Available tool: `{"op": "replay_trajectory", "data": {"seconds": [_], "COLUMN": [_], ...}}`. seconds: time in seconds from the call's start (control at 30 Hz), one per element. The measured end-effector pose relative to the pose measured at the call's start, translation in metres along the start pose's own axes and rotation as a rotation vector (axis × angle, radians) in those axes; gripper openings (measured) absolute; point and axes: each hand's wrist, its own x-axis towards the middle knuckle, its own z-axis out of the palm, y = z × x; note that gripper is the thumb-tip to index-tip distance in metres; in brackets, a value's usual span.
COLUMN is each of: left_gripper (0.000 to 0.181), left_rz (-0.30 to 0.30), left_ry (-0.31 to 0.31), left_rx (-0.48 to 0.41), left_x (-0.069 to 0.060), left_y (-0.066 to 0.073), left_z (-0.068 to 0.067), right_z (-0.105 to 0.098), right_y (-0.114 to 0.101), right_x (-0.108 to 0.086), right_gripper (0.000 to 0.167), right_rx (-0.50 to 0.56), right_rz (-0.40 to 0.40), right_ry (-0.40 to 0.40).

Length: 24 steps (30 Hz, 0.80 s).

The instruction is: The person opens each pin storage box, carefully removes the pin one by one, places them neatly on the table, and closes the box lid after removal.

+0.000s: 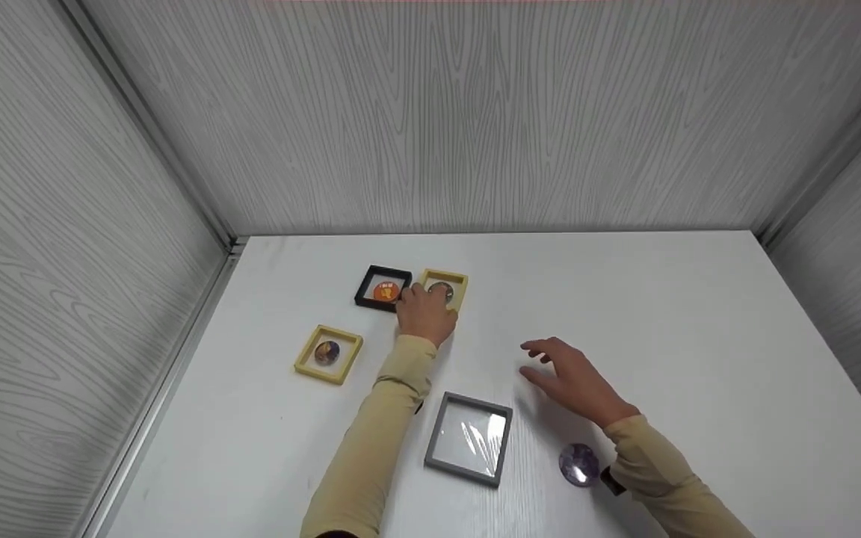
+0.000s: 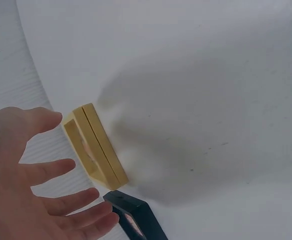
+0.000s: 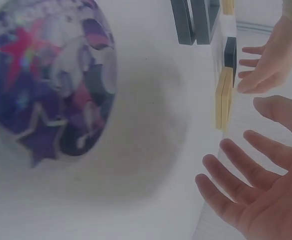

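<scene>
Hands (image 1: 427, 314) (image 1: 574, 382) spread near square frames (image 1: 463, 290) (image 1: 463, 474) and a glossy disc (image 1: 578, 465).

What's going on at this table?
A person's left hand is at the far yellow frame and black frame; whether it touches either isn't clear. The right hand is open above the table, holding nothing. Those two frames and the nearer yellow frame each hold a round badge. The grey frame shows none, and a purple badge lies loose to its right.
</scene>
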Motion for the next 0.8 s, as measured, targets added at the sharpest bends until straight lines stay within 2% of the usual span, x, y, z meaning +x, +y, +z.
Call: {"op": "replay_trajectory", "data": {"seconds": [0.13,0.3,0.57,0.8], "left_gripper": [0.044,0.059,0.072,0.073], "left_rz": [-0.012,-0.022,-0.080,-0.089], "left_ry": [0.006,0.025,0.009,0.041], "left_rx": [-0.004,0.021,0.046,0.083], "left_x": [-0.001,-0.005,-0.008,-0.015], "left_y": [0.000,0.003,0.006,0.005], "left_z": [0.009,0.019,0.026,0.033], "right_z": [0.006,0.016,0.028,0.037], "right_y": [-0.001,0.000,-0.003,-0.008], "right_x": [0.009,0.013,0.018,0.021], "right_gripper": [0.039,0.037,0.034,0.044], "right_rx": [0.001,0.028,0.015,0.048], "right_rz": [0.002,0.002,0.003,0.039], "right_ry": [0.002,0.015,0.028,-0.010]}}
